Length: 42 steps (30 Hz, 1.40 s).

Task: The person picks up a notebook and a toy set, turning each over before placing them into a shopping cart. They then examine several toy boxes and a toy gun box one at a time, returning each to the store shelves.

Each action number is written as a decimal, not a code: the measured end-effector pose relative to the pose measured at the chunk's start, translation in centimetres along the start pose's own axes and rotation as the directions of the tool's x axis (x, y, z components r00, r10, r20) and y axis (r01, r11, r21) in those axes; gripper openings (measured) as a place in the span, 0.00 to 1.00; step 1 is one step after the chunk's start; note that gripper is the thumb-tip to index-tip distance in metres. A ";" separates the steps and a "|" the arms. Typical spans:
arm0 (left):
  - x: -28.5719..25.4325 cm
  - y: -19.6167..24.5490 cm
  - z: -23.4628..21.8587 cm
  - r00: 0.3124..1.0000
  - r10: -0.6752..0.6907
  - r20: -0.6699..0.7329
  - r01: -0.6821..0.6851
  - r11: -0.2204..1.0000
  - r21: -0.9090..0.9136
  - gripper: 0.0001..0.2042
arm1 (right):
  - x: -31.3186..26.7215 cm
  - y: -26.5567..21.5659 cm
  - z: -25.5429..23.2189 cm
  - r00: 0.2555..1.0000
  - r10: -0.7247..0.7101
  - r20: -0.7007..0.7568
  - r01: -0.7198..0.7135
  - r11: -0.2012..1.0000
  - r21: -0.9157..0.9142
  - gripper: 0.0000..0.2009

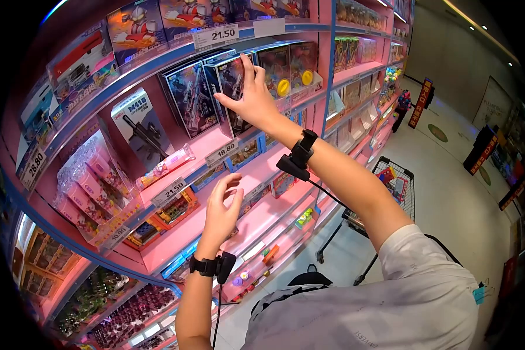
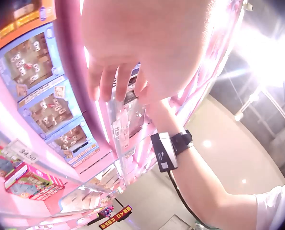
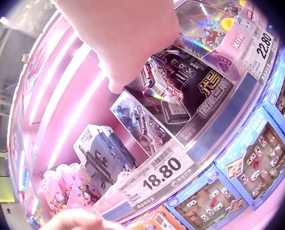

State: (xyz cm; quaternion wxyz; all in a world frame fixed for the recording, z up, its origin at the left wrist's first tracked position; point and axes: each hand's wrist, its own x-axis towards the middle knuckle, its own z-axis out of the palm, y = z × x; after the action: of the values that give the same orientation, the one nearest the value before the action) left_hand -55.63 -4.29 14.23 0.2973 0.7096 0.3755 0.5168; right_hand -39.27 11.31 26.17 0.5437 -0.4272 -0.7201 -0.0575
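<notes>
My right hand [image 1: 248, 96] reaches to a dark toy-gun box [image 1: 232, 93] on the upper pink shelf. Its index finger extends to the box's top edge, and the thumb points left across the front. In the right wrist view this hand [image 3: 128, 38] covers the upper part of the black box [image 3: 181, 96], which has a toy gun printed on it. A similar box [image 1: 191, 96] stands just left of it. My left hand [image 1: 221, 210] is raised before the shelf below, fingers loosely bent, holding nothing; the left wrist view shows its back [image 2: 142, 43] close up.
A white M416 toy-gun box [image 1: 140, 125] and pink bagged toys [image 1: 93, 181] stand to the left. Price tags line the shelf edges, one reading 18.80 [image 3: 161, 173]. Blue boxes of small cars [image 3: 257, 160] sit lower. A shopping cart [image 1: 411, 192] is at right in the aisle.
</notes>
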 end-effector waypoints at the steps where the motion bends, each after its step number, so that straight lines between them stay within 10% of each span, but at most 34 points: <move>1: 1.5 1.3 -0.7 0.991 0.134 -0.027 -0.129 0.981 0.144 0.14 | 0.0 -0.2 -0.2 0.999 0.025 0.021 -0.025 1.000 0.007 0.53; 7: 6.6 2.5 -2.6 0.921 0.390 -0.003 -0.290 0.690 0.664 0.21 | 0.1 -0.6 -0.3 0.985 -0.143 -0.094 0.118 0.967 -0.227 0.52; 11: 6.0 -1.1 -2.0 0.919 0.368 0.141 -0.239 0.236 0.942 0.29 | 0.7 -1.3 -1.1 0.974 -0.228 -0.009 0.220 0.946 -0.240 0.50; 32: 5.8 -0.7 -1.9 0.927 0.365 0.086 -0.237 0.395 0.888 0.26 | 3.8 -1.3 1.1 0.902 -0.431 0.030 0.391 0.784 -0.482 0.36; 36: 5.8 -0.7 -2.1 0.959 0.269 0.093 -0.203 0.416 0.887 0.25 | 1.4 -4.0 2.1 0.795 -0.602 0.073 0.606 0.786 -0.124 0.22; 38: 5.9 -1.1 -2.1 0.943 0.318 0.095 -0.224 0.400 0.889 0.25 | -0.2 -5.5 2.7 0.716 -0.617 0.325 0.613 0.779 0.128 0.16; 42: 6.2 -3.2 -1.8 0.901 0.426 0.075 -0.266 0.411 0.872 0.23 | -1.7 -7.7 4.9 0.572 -0.533 0.624 0.398 0.845 0.357 0.17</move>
State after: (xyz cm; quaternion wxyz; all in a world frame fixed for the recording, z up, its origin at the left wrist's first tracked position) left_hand -56.91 2.70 15.29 -0.2443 0.7790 0.4499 0.3619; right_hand -47.96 8.24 25.75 0.2286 -0.1605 -0.9597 0.0322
